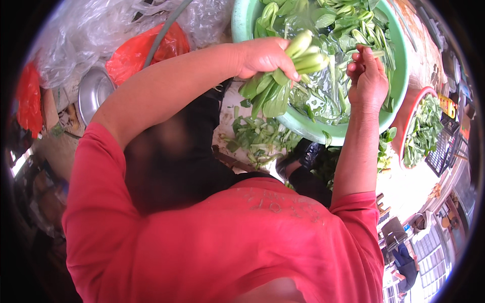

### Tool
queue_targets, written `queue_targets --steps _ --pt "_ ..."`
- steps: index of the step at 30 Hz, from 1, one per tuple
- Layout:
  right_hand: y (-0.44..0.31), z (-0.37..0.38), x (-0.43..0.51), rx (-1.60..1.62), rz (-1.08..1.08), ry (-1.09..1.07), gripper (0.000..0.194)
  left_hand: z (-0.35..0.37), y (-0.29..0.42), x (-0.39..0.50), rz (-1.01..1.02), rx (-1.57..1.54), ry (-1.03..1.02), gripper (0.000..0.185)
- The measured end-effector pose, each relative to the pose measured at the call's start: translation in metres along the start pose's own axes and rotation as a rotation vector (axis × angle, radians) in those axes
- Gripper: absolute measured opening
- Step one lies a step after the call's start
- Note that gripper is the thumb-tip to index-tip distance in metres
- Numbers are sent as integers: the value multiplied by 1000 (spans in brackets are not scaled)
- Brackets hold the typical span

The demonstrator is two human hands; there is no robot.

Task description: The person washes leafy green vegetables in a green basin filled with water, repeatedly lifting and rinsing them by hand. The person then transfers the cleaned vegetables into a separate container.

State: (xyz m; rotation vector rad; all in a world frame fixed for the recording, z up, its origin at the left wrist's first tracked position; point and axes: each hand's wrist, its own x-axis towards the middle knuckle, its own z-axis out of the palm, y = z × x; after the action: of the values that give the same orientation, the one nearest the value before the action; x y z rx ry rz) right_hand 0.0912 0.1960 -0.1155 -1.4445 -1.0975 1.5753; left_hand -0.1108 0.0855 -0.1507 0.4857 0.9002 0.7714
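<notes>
My left hand (265,58) grips a bunch of bok choy (308,57), pale stem ends toward the right and leaves hanging down below the wrist. Over the right part of a green plastic basin (399,72), my right hand (367,81) has its fingers curled, with a short green stalk (378,53) at the fingertips. Water and many loose leafy greens (329,91) fill the basin. The bunch is held above its near left rim.
Trimmed leaves (261,138) lie on the floor below the basin. A red-rimmed tub of greens (422,128) and a black plastic crate (441,146) stand at right. At left are a metal bowl (94,91), a red plastic bag (151,53) and clear plastic sheeting (91,34). Another person (407,269) is far off.
</notes>
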Motion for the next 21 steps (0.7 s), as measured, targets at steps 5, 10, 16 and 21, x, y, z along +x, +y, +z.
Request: queue_targets --steps 5,10,16,21 --pt "18 -20 -52 -479 262 -826 19 -42 16 9 256 -292 76 30" --pt "28 -32 -78 -994 -48 -1026 38 -34 25 -8 182 -352 177 17" --pt "-10 10 -53 -272 -39 -465 52 3 10 -10 92 -126 -9 36" --pt "-9 30 -69 -432 -350 -358 38 31 9 -18 -62 -36 -225 29"
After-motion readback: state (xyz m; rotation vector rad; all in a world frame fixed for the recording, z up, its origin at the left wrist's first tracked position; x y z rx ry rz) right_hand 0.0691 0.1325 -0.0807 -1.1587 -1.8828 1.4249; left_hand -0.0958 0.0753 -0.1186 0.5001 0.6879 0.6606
